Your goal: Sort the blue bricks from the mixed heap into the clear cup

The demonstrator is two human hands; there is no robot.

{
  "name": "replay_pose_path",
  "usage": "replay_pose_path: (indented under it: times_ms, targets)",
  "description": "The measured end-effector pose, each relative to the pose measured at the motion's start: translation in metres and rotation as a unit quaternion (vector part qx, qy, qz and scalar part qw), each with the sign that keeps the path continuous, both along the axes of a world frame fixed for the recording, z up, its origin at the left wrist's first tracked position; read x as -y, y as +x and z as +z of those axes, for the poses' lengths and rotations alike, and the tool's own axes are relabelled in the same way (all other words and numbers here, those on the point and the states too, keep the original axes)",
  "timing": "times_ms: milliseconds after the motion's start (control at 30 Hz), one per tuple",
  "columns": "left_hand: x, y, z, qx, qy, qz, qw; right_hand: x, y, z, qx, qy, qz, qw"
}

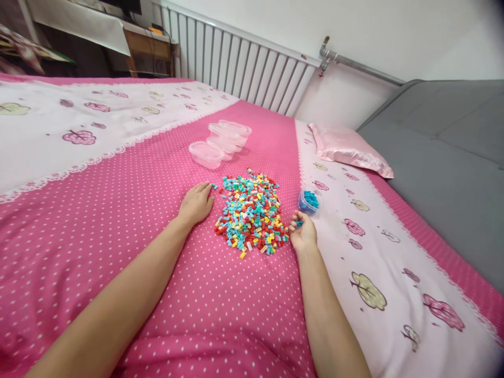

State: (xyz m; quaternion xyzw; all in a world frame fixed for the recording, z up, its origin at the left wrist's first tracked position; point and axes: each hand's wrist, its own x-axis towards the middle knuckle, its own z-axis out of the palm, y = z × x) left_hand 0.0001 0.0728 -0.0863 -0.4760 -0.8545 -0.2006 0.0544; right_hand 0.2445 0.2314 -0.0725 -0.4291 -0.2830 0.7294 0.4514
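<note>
Right hand: right hand (304, 231) palm turned up, fingers curled over a few small blue bricks (299, 224) – a loose cup suits such pieces better than a tight pinch, which would likely squeeze some out.
Blue tub: the clear tub of blue bricks (302, 203) sits just beyond the right fingertips; whether they touch its wall I cannot tell. Any tipping of the palm would be best done low over its rim, slowly, so that nothing bounces onto the sheet.
Brick pile: the mixed toy-brick pile (252, 215) lies between the hands, its edge just beside the right fingers – picking from that edge, one colour at a time, should disturb it least.
Left hand: left hand (198, 202) palm down on the polka-dot bedsheet (236, 304), fingers close together, a stray teal brick (214, 186) at their tips; what lies under the palm is hidden. Light pressure there would keep the soft cloth from shifting the pile.
Clear containers: the clear plastic containers (207, 152) stand beyond the left fingertips, well apart from the right.
</note>
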Motion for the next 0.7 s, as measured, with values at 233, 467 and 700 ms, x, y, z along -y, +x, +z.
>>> replay_pose_path:
  times_ms: [233,467,700]
  targets:
    - [-0.015,-0.003,0.0,0.072,0.006,-0.027,0.997,0.001,-0.001,0.0,0.005,0.004,-0.008,1.0]
    - [-0.041,0.023,-0.001,0.284,0.138,-0.085,0.945,0.002,-0.002,0.001,0.019,0.025,-0.002,1.0]
    - [-0.039,0.059,0.01,0.502,0.291,-0.07,0.812,0.013,-0.004,0.011,0.116,0.137,0.059,0.982]
